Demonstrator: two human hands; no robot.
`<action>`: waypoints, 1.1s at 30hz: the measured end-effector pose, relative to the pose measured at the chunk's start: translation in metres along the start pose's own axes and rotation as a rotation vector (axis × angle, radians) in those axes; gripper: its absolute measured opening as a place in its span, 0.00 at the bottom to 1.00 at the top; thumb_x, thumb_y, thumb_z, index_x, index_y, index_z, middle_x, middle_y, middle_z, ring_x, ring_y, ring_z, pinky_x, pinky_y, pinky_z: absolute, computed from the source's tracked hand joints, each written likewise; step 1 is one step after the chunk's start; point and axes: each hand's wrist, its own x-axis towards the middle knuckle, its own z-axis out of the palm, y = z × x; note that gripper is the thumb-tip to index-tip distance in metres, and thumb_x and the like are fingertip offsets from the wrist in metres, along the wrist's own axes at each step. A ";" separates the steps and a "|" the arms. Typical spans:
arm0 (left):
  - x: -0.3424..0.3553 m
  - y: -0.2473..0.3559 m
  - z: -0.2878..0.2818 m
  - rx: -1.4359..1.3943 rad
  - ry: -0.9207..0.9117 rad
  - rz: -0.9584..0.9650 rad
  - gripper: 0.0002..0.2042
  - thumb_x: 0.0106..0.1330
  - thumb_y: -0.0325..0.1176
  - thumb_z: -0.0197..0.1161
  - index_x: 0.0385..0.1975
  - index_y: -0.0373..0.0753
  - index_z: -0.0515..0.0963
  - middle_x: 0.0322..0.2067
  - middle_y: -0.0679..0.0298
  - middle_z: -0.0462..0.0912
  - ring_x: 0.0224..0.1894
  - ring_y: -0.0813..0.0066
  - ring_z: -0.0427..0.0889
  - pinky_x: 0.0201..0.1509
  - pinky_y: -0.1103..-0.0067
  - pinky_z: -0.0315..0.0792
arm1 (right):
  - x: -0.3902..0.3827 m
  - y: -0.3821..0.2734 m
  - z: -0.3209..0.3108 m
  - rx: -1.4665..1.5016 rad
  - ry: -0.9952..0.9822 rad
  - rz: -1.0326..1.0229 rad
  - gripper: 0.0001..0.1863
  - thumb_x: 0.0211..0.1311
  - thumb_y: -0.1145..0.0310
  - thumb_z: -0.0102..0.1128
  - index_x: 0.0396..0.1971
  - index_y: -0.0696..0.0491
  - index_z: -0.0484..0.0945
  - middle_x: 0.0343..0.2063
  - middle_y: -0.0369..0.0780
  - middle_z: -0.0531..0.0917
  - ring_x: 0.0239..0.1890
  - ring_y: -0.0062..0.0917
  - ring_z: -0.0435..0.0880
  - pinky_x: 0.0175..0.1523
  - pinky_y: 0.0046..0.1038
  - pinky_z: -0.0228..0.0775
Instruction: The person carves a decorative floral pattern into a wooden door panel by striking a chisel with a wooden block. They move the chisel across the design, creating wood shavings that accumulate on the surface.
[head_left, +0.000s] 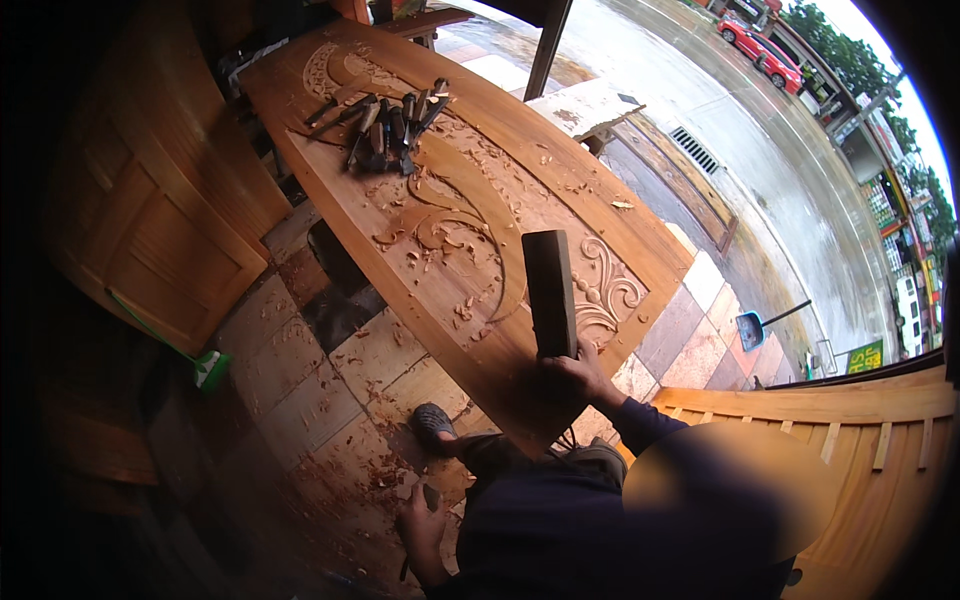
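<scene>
A large wooden panel (600, 195) lies before me, part carved with scrolls and leaves and strewn with shavings. My right hand (580, 375) grips the near end of a long, dark, squared wooden block (549, 290), raised over the panel's near end. Down at the lower left, away from the panel, my left hand (422, 525) is closed round a small tool with a dark handle; a thin dark part shows beneath the fist, and its exact kind is hidden. Several carving chisels (385, 130) lie heaped on the panel's far part. Finished floral carving (605, 285) shows beside the block.
On the left, a wooden door (160, 240) leans near a green broom (210, 370). Shavings cover the tiled floor (290, 390) around my shoe (433, 422). To the right are a slatted wooden piece (850, 480) and a blue dustpan (750, 330). Beyond runs a wet street.
</scene>
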 end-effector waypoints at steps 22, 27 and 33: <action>0.148 -0.245 -0.076 -0.141 -0.535 -0.472 0.28 0.67 0.42 0.74 0.61 0.31 0.77 0.43 0.43 0.89 0.49 0.46 0.89 0.52 0.61 0.82 | 0.020 -0.067 0.185 -1.195 0.463 -0.238 0.43 0.59 0.61 0.74 0.76 0.30 0.69 0.39 0.41 0.81 0.38 0.38 0.86 0.44 0.41 0.80; 0.168 -0.310 -0.085 -0.157 -0.609 -0.353 0.29 0.64 0.43 0.75 0.60 0.30 0.78 0.43 0.43 0.89 0.48 0.45 0.89 0.52 0.61 0.82 | 0.028 -0.069 0.210 -1.286 0.613 -0.250 0.42 0.60 0.57 0.71 0.76 0.24 0.68 0.39 0.42 0.79 0.43 0.37 0.84 0.45 0.39 0.77; 0.250 -0.375 -0.150 -0.075 -0.621 -0.260 0.31 0.62 0.45 0.77 0.58 0.29 0.79 0.43 0.43 0.89 0.47 0.45 0.89 0.52 0.60 0.82 | 0.049 -0.055 0.238 -1.317 0.883 -0.220 0.38 0.57 0.55 0.71 0.72 0.33 0.75 0.48 0.40 0.82 0.50 0.36 0.82 0.56 0.43 0.70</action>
